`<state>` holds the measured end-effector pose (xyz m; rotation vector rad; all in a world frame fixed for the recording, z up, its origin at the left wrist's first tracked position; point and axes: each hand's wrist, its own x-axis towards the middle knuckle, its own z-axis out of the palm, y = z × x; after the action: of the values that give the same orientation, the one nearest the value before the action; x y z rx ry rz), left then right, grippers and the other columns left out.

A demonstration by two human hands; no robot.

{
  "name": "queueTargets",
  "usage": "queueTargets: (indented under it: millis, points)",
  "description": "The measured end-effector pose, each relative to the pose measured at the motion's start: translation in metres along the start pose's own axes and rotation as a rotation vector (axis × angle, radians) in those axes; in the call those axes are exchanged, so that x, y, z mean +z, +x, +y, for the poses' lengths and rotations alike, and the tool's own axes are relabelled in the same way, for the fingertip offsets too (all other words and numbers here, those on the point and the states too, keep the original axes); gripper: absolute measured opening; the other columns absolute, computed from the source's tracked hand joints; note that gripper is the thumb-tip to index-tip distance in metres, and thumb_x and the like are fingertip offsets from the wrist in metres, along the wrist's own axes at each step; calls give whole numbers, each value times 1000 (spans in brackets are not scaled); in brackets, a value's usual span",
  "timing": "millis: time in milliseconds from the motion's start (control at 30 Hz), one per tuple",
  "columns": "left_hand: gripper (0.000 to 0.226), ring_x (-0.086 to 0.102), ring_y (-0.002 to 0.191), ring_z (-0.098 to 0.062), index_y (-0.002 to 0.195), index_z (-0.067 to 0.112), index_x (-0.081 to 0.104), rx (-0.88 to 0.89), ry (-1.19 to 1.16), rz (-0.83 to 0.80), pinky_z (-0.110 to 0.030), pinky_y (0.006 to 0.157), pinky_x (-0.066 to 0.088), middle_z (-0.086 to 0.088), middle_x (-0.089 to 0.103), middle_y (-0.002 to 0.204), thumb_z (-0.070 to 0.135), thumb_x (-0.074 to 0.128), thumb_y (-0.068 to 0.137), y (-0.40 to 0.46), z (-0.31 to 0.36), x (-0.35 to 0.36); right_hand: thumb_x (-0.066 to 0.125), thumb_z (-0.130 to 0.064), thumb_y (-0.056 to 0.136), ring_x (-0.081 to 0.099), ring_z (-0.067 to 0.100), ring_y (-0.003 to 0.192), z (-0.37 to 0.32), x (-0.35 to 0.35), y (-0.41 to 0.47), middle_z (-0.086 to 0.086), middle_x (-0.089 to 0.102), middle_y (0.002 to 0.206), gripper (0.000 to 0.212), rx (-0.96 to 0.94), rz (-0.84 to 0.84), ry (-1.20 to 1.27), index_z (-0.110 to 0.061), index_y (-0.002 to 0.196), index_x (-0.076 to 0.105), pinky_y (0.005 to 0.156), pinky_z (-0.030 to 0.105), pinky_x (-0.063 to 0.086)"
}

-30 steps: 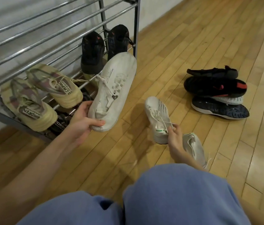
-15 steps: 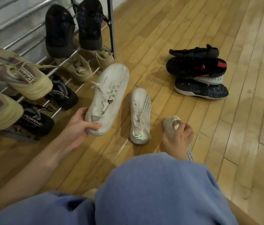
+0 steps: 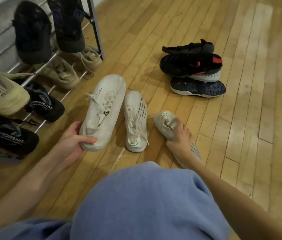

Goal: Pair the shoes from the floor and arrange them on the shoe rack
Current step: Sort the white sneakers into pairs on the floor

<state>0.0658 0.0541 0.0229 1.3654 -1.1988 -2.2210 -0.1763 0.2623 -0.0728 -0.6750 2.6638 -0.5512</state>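
Released white sneaker (image 3: pixel 135 122) now lies between left hand (image 3: pixel 74 142) and right hand (image 3: pixel 178 134).

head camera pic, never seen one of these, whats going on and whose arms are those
The camera sits on a person's head and looks down, so the arms are their own, and the blue cloth at the bottom is their bent leg. There is no robot. The left hand grips the heel of a large white shoe. The right hand grips a smaller white shoe lying on the wooden floor. Between them, a similar small white sneaker rests on the floor. Farther off is a pile of dark shoes. At the left, a metal shoe rack already holds black and beige shoes.
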Motion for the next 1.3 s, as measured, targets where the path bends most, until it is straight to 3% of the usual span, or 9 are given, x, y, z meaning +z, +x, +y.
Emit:
queueTargets:
  millis: [133, 267, 367, 500, 600, 767, 1000, 1200, 1300]
  points:
    - [84, 59, 111, -27, 142, 2, 32, -23, 10, 9, -36, 78, 51, -15, 53, 132, -25, 56, 67, 5, 5, 3, 65, -13, 76, 46, 29, 122, -13, -18, 34, 7, 48, 129, 74, -156, -123, -140, -22, 142, 31, 106, 44, 30]
    - [89, 60, 114, -31, 140, 4, 36, -37, 44, -35, -38, 82, 53, -16, 54, 134, -15, 63, 57, 16, 14, 16, 59, -62, 84, 56, 20, 105, -25, -55, 88, 2, 63, 112, 61, -174, -211, -15, -13, 120, 61, 89, 37, 47]
    - [86, 59, 117, -30, 139, 3, 37, -39, 40, -64, -38, 89, 51, -16, 56, 134, -16, 63, 59, 27, 23, 31, 61, -45, 90, 45, 29, 127, -37, -81, 145, 11, 53, 135, 57, -288, 113, -105, -10, 134, 52, 104, 41, 39]
    - [77, 60, 116, -27, 137, 5, 40, -48, 26, -87, -37, 92, 50, -13, 58, 131, -21, 59, 68, 45, 35, 57, 70, -7, 82, 3, 35, 150, -48, -105, 220, 15, 4, 163, 98, -267, 72, -455, -15, 156, 6, 120, 48, 13]
    - [69, 61, 115, -27, 133, 2, 42, -46, 22, -91, -37, 95, 50, -16, 59, 130, -24, 56, 71, 58, 39, 72, 70, -5, 82, -7, 34, 150, -40, -110, 261, 14, -5, 164, 105, -279, 17, -691, -18, 156, -3, 121, 53, 2]
    - [67, 63, 112, -30, 132, 1, 44, -65, -39, -51, -38, 90, 54, -17, 61, 127, -25, 55, 71, 70, 36, 84, 74, -8, 79, 12, 45, 146, -39, -101, 285, 21, 18, 157, 102, -291, 54, -772, -11, 155, 6, 120, 58, 3]
    - [78, 64, 112, -32, 131, -2, 45, -74, -141, -48, -40, 90, 54, -19, 62, 127, -16, 66, 58, 83, 40, 88, 86, -49, 58, 25, 47, 136, -62, -107, 265, 29, 28, 143, 118, -268, -54, -677, 3, 143, 23, 118, 55, 17]
    - [87, 65, 110, -31, 132, 0, 43, -67, -152, -39, -39, 84, 56, -17, 61, 128, -15, 69, 51, 87, 45, 87, 71, -75, 61, 39, 39, 121, -60, -76, 211, 20, 38, 131, 104, -341, -264, -452, -5, 131, 40, 101, 46, 38]
    - [85, 65, 109, -31, 130, 1, 44, -87, -180, -37, -38, 82, 55, -18, 62, 126, -17, 69, 51, 91, 44, 93, 57, -67, 83, 41, 37, 122, -57, -88, 237, 19, 44, 130, 77, -340, -147, -301, -7, 131, 48, 100, 45, 37]
